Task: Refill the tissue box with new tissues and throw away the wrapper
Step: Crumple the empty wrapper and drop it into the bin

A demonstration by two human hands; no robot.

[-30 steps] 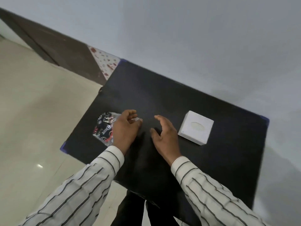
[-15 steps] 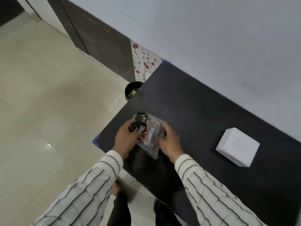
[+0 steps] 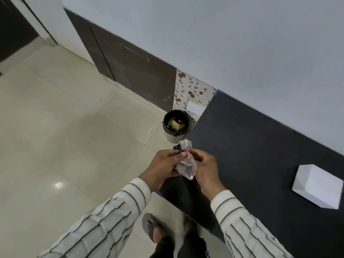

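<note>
The crumpled plastic wrapper (image 3: 186, 165), clear with black and red print, is held between both hands above the left corner of the black table (image 3: 260, 149). My left hand (image 3: 163, 167) grips its left side, my right hand (image 3: 205, 168) its right side. The white tissue box (image 3: 319, 185) stands on the table far to the right, closed, apart from both hands. A small bin (image 3: 176, 125) with a dark liner and some rubbish inside stands on the floor just beyond the wrapper, by the table's left edge.
A pale tiled floor (image 3: 65, 146) spreads out to the left. A dark brown panel (image 3: 134, 71) and a flower-patterned strip (image 3: 191, 92) run along the grey wall. My feet (image 3: 154, 229) show below, close to the table's near edge.
Both hands lifted the wrapper off the table and squeezed it smaller. The view swung left, so the bin came into sight and the tissue box slid to the right edge.
</note>
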